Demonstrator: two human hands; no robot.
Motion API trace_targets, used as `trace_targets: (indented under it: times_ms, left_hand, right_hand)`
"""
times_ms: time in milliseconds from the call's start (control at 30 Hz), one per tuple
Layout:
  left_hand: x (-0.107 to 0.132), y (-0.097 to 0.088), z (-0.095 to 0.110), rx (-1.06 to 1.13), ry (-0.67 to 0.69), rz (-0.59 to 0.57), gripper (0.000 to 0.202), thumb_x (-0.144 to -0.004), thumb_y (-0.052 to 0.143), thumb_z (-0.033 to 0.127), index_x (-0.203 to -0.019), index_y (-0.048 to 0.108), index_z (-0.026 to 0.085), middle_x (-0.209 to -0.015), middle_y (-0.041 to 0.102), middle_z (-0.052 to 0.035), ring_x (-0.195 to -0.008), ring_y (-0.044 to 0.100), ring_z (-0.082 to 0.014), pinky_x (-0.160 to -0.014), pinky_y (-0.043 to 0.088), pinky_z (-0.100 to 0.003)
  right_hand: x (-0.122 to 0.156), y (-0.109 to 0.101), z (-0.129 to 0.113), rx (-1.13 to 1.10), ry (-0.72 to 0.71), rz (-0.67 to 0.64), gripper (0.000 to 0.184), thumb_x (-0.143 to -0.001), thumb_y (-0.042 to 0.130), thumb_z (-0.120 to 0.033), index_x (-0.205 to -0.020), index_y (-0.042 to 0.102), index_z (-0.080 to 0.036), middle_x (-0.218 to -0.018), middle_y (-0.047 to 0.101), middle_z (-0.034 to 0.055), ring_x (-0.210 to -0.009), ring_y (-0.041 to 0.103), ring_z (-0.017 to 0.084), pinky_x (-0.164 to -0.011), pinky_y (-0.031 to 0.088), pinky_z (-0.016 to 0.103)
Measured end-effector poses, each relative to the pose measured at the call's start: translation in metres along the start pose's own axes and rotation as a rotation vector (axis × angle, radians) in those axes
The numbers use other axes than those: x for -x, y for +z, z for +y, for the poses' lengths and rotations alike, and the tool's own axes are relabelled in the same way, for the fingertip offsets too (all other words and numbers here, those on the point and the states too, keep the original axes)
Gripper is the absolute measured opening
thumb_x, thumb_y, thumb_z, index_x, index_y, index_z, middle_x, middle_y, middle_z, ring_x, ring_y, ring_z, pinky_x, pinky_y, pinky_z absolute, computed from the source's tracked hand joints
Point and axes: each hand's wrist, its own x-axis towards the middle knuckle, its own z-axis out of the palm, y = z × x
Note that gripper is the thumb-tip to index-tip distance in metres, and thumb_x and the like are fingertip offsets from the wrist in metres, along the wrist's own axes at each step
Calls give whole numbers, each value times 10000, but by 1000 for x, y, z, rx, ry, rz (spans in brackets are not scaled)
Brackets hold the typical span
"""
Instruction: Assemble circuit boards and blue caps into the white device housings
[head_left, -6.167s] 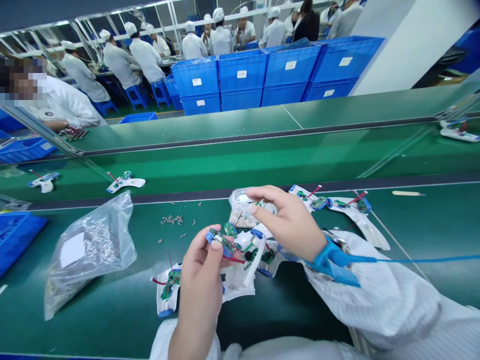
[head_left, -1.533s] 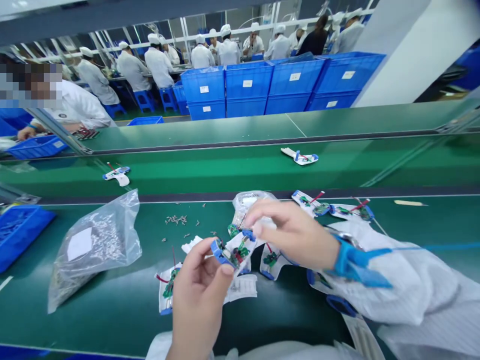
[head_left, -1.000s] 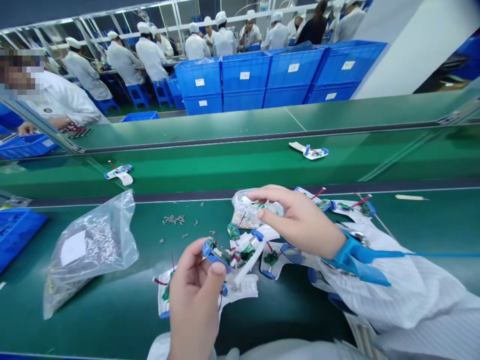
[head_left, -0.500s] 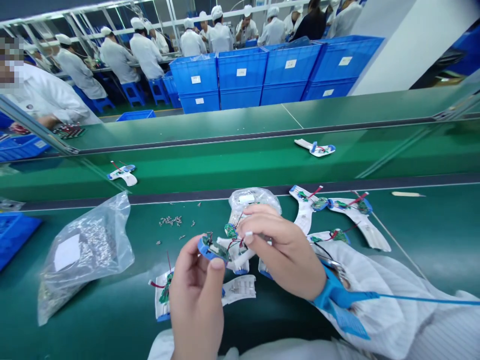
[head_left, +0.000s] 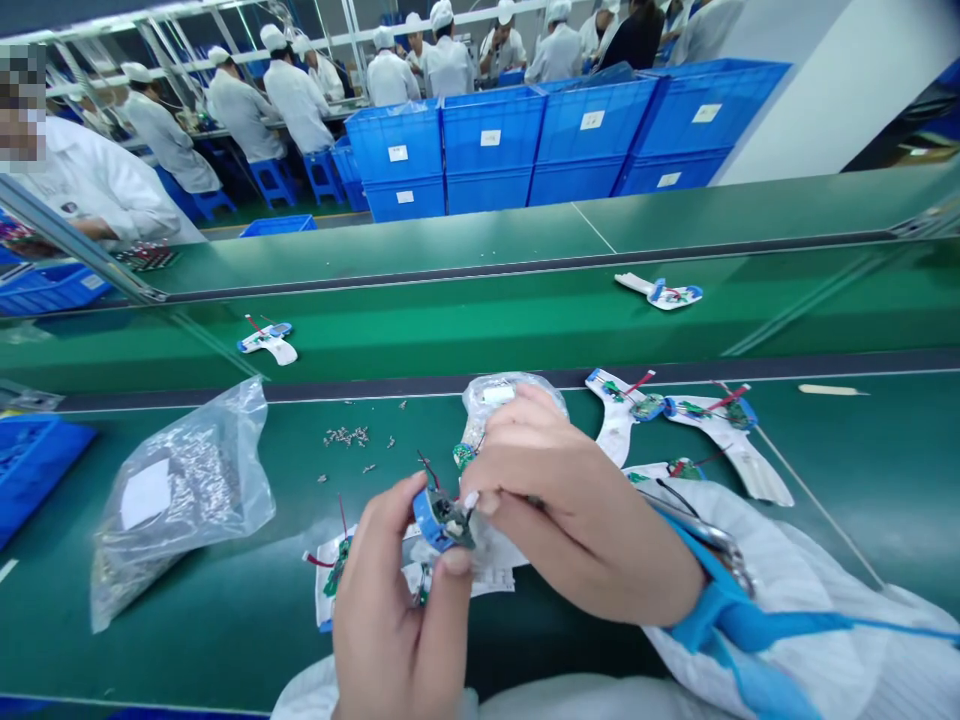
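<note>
My left hand point(head_left: 401, 610) grips a blue-rimmed plastic housing point(head_left: 431, 520) with a small circuit board inside, held tilted between thumb and fingers above the bench. Close against its right side, my right hand point(head_left: 577, 500) is closed in a pinch. A small white bit shows at its fingertips, but what they hold is too small to make out. Beneath and left of my left hand lies a white half-shell point(head_left: 330, 580) with a green board and red wires. More white half-shells point(head_left: 615, 420) with boards and wires lie beyond my right hand, some partly covered by it.
A clear bag of small metal parts point(head_left: 184, 500) lies at left, near a blue bin point(head_left: 37, 460). Loose screws point(head_left: 346, 436) are scattered mid-bench. Another clear bag point(head_left: 480, 395) sits behind my right hand. Two half-shells lie on the green conveyor point(head_left: 450, 335). Co-workers sit beyond stacked blue crates point(head_left: 491, 135).
The housing has turned more upright in my left hand. My right hand has moved down and left, closer to it, and its fingers are more curled. The view has shifted slightly.
</note>
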Motion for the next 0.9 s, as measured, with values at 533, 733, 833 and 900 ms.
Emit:
trace_targets:
  times_ms: [533,733,833,900]
  left_hand:
    - [2,4,10,411,-8,-129,268,-801,596,348,-1053,677,308,-841,609,-34,-684,552,-154,-572,451,-210]
    - [1,1,11,377,-38,-141,279,-775,619,365,-1031,689,281,-837,605,-49,-689,549,-181,-577,446,-250]
    - [-2,-2,11,298,-6,-177,284,-776,612,384,-1032,684,284,-873,621,-54,-742,556,-199,-586,421,-258]
    - [-2,-3,10,231,49,-198,291,-785,599,368,-1053,671,281,-862,629,-56,-785,563,-217,-610,413,-271]
  right_hand:
    - [-5,-16,-3,-154,-82,-308,216,-749,400,-96,-549,461,-150,-521,478,-17,-533,351,88,-639,290,288]
    - [-5,-17,-4,-133,-87,-327,229,-748,382,-88,-536,431,-161,-509,461,-20,-516,346,91,-638,302,290]
    - [-4,-17,-4,-100,-86,-340,228,-740,383,-88,-526,416,-159,-497,452,-19,-517,341,94,-629,295,296]
    - [-3,-18,-4,-68,-88,-335,221,-729,392,-88,-520,412,-158,-493,453,-14,-525,340,100,-622,285,303]
